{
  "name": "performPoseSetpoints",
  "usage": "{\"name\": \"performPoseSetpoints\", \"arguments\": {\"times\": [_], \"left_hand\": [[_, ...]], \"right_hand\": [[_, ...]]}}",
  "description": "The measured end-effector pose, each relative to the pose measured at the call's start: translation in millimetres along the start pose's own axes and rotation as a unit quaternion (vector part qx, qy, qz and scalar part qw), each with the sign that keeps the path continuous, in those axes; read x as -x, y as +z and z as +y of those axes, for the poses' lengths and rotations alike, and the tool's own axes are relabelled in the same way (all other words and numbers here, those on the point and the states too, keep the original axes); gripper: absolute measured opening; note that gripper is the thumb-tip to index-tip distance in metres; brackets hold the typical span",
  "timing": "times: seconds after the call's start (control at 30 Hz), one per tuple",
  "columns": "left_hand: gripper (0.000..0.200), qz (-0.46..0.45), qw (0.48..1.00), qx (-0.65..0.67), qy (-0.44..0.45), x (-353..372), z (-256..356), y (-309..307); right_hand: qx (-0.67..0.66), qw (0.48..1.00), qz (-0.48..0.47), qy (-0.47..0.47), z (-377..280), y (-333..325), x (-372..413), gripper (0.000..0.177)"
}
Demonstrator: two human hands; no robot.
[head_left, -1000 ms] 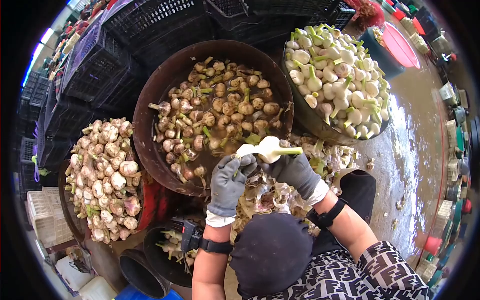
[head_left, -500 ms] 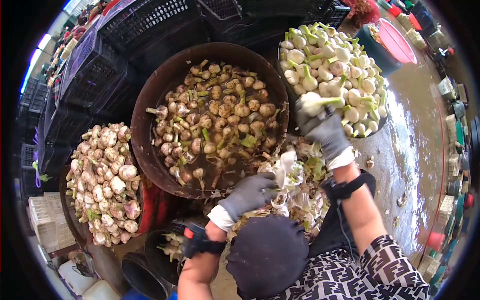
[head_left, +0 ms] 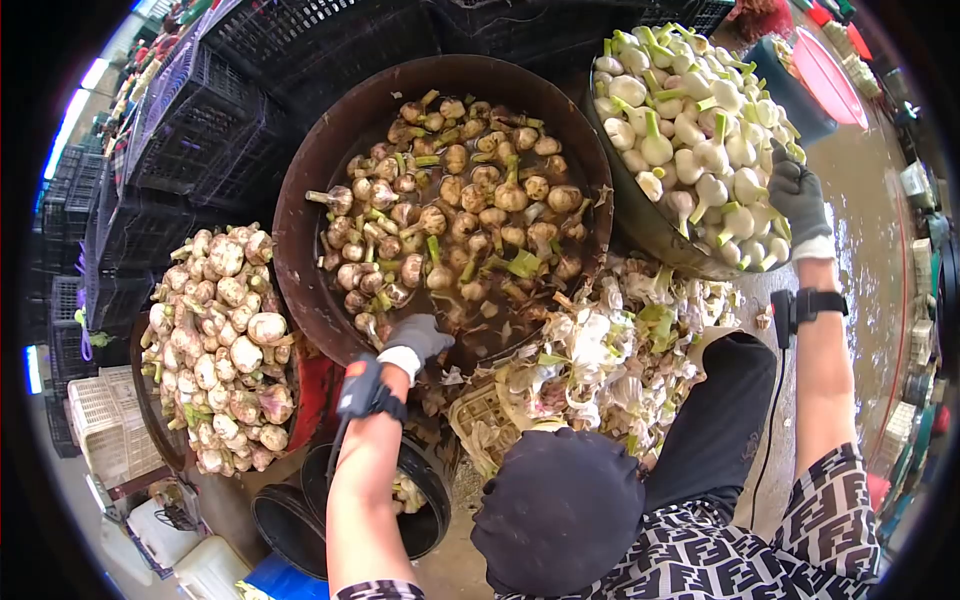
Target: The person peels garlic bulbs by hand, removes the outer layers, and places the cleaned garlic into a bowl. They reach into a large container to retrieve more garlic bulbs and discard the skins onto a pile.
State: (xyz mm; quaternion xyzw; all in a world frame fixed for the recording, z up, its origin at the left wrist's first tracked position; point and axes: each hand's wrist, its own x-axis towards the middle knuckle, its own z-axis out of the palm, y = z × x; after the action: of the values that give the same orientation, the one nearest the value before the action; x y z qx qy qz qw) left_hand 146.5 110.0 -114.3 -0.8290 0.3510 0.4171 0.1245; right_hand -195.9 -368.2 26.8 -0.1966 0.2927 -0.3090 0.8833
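Note:
My gloved left hand (head_left: 418,338) is at the near rim of a wide brown tub (head_left: 300,290). Its fingertips point over the murky water and are too unclear to read. In that water float dirty garlic bulbs (head_left: 432,220) with short stems. At the upper right, a dark round tub (head_left: 640,215) is heaped with clean white garlic (head_left: 712,152). My gloved right hand (head_left: 797,195) is against this tub's right side, fingers curled over the edge. No bulb shows in either hand. Loose garlic peelings (head_left: 590,350) lie in a pile between my arms.
Unwashed garlic (head_left: 225,340) is heaped in a red container at the left. Black crates (head_left: 190,130) stand behind it. Black buckets (head_left: 290,525) sit at the lower left. A pink basin (head_left: 828,75) is at the upper right, near wet floor.
My right hand has let go of the white bulb and moved right to the edge of the clean garlic tub. My left hand has moved left from the peelings to the brown tub's rim.

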Motion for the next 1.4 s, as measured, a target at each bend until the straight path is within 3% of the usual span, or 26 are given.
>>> {"name": "performPoseSetpoints", "arguments": {"times": [0.03, 0.07, 0.13, 0.17, 0.2, 0.23, 0.3, 0.33, 0.43, 0.5, 0.57, 0.6, 0.7, 0.73, 0.77, 0.83, 0.87, 0.9, 0.93, 1.07, 1.1, 1.17, 1.27, 1.33, 1.37, 1.4], "left_hand": [[0.058, -0.054, 0.998, -0.026, -0.023, -4.6, 6.3, 2.7], [0.056, -0.091, 0.995, -0.050, -0.002, -9.1, 12.1, 10.4], [0.054, -0.120, 0.989, -0.077, 0.033, -54.0, -7.1, 64.0], [0.053, -0.115, 0.989, -0.080, 0.048, -84.2, -31.6, 101.3], [0.049, -0.015, 0.958, 0.006, 0.285, -62.9, -55.8, 87.6], [0.049, -0.018, 0.958, 0.006, 0.285, -52.9, -43.1, 75.0], [0.043, -0.100, 0.990, -0.097, 0.030, -44.4, -3.5, 45.3], [0.039, -0.084, 0.991, -0.106, -0.010, -37.1, 3.0, 35.0], [0.040, -0.056, 0.994, -0.094, 0.015, 24.2, 30.4, -27.7], [0.040, -0.043, 0.995, -0.090, 0.030, 54.4, 48.6, -54.1], [0.041, -0.024, 0.995, -0.087, 0.046, 81.5, 69.6, -77.5], [0.041, -0.019, 0.992, -0.111, 0.056, 94.9, 83.0, -87.3], [0.040, 0.007, 0.989, -0.121, 0.087, 120.0, 113.1, -104.1], [0.038, 0.042, 0.989, -0.097, 0.104, 129.4, 122.5, -109.2], [0.037, 0.075, 0.987, -0.072, 0.121, 138.3, 128.7, -115.1], [0.040, 0.041, 0.992, -0.011, 0.120, 139.7, 127.6, -113.2], [0.046, 0.154, 0.957, 0.134, 0.207, 126.5, 118.5, -90.5], [0.056, 0.260, 0.881, 0.273, 0.286, 113.4, 111.8, -67.6], [0.073, 0.314, 0.875, 0.232, 0.286, 105.6, 113.8, -44.2], [0.071, 0.296, 0.835, 0.364, 0.286, 104.1, 129.5, 4.2], [0.067, 0.309, 0.827, 0.376, 0.280, 105.8, 129.7, 4.5], [0.063, 0.322, 0.820, 0.389, 0.271, 109.5, 126.6, 3.8], [0.052, 0.291, 0.817, 0.420, 0.267, 113.4, 118.6, -3.7], [0.041, 0.181, 0.743, 0.590, 0.259, 117.0, 116.0, -7.5], [0.041, 0.181, 0.743, 0.590, 0.259, 114.1, 113.3, -5.0], [0.037, 0.153, 0.690, 0.658, 0.260, 109.8, 110.9, -1.5]], "right_hand": [[0.068, 0.998, -0.016, 0.006, 3.5, -3.1, 5.5, 0.017], [0.080, 0.996, 0.037, -0.005, 28.1, 35.2, 25.4, 0.017], [0.173, 0.983, -0.039, 0.047, 50.4, 5.1, 29.7, 0.015], [0.240, 0.964, 0.113, -0.023, 88.3, 44.4, 51.2, 0.017], [0.285, 0.953, 0.101, -0.021, 113.0, 50.3, 66.2, 0.021], [0.324, 0.942, 0.087, 0.022, 128.3, 46.8, 74.2, 0.024], [0.411, 0.903, 0.097, 0.076, 159.2, 44.1, 86.3, 0.022], [0.460, 0.881, 0.078, 0.078, 176.2, 49.7, 97.2, 0.023], [0.499, 0.860, 0.018, 0.108, 226.6, 54.8, 106.0, 0.025], [0.638, 0.760, -0.110, -0.058, 270.0, 55.1, 107.3, 0.027], [0.767, 0.605, -0.184, -0.106, 288.2, 92.6, 113.6, 0.038], [0.780, 0.573, -0.211, -0.136, 300.1, 101.6, 113.5, 0.042], [0.852, 0.460, -0.227, -0.104, 318.2, 129.8, 110.8, 0.036], [0.862, 0.447, -0.228, -0.070, 317.1, 137.9, 108.9, 0.031], [0.863, 0.445, -0.228, -0.071, 313.9, 139.1, 109.4, 0.031], [0.826, 0.526, -0.185, -0.086, 302.8, 135.0, 111.5, 0.030], [0.759, 0.617, -0.162, -0.131, 308.6, 109.5, 103.5, 0.033], [0.733, 0.672, -0.085, -0.067, 301.5, 110.1, 106.5, 0.040], [0.728, 0.683, -0.053, -0.036, 295.4, 111.5, 106.1, 0.042], [0.668, 0.734, 0.016, 0.123, 291.1, 108.6, 104.0, 0.038], [0.669, 0.733, 0.015, 0.123, 293.5, 105.4, 103.8, 0.038], [0.482, 0.864, -0.014, 0.149, 300.1, 97.6, 105.9, 0.027], [0.383, 0.896, -0.020, 0.223, 296.4, 105.2, 109.7, 0.017], [0.371, 0.901, -0.034, 0.221, 297.7, 104.8, 109.8, 0.017], [0.359, 0.906, -0.047, 0.218, 298.0, 104.3, 109.9, 0.018], [0.360, 0.906, -0.047, 0.219, 296.0, 105.5, 110.2, 0.018]]}}
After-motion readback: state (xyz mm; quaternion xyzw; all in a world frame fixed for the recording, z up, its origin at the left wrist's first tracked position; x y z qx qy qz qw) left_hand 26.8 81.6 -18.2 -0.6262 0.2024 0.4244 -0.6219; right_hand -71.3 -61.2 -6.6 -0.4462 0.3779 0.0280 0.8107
